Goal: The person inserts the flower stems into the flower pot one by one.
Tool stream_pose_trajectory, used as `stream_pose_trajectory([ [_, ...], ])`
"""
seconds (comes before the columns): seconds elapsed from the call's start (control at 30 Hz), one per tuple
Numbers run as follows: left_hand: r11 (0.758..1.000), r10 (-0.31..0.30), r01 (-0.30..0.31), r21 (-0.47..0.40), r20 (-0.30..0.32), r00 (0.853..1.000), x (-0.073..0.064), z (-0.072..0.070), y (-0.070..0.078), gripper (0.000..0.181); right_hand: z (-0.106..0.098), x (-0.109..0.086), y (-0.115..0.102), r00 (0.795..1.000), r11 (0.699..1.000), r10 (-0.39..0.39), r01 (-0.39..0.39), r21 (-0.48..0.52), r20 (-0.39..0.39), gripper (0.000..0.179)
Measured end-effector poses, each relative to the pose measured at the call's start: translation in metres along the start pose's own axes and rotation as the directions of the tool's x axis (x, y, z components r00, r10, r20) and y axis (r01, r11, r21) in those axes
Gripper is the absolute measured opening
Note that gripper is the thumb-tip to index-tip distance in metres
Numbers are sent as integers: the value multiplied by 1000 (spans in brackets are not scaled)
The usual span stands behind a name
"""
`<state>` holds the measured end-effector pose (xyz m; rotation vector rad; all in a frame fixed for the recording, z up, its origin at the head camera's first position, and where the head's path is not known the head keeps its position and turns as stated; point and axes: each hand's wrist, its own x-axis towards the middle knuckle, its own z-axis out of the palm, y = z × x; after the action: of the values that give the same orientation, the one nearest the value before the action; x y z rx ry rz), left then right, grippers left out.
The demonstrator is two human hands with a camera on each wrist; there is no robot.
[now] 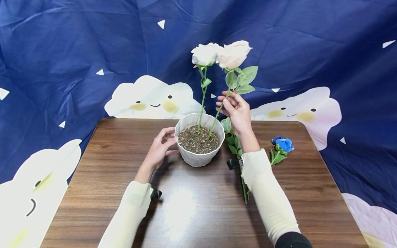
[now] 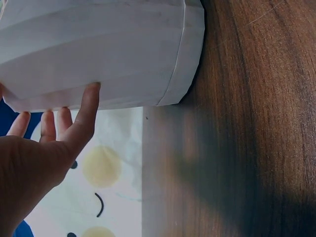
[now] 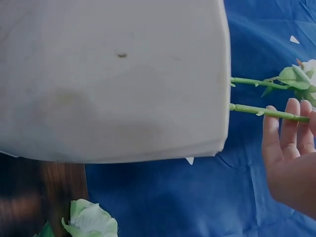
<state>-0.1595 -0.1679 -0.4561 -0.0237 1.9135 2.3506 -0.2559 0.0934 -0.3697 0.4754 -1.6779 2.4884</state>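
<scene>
A white faceted pot [image 1: 198, 159] filled with dark soil [image 1: 195, 142] stands on the table. My left hand [image 1: 159, 146] touches its left side with fingers spread, and the fingertips [image 2: 91, 91] rest against its wall in the left wrist view. A white rose [image 1: 204, 54] stands upright in the soil. Beside it, a pale pink rose [image 1: 234, 55] leans right, its lower stem reaching the soil. My right hand [image 1: 238, 112] pinches that rose's stem [image 3: 276, 113] below the leaves, between thumb and fingers.
A pale-headed flower [image 1: 226, 124] with long green stems lies right of the pot, partly under my right forearm. Further right lies a blue flower [image 1: 283, 144], its stem partly hidden by the sleeve. Behind the wooden table [image 1: 124, 155] hangs a blue cloud-patterned cloth [image 1: 77, 51].
</scene>
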Motion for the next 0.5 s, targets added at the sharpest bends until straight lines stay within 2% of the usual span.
stream_pose_trajectory([
  [0.5,1000,-1,1,-2,0,1000,0,0,0,49,6,-4,10,998,991,35,-28,-132,51,25],
])
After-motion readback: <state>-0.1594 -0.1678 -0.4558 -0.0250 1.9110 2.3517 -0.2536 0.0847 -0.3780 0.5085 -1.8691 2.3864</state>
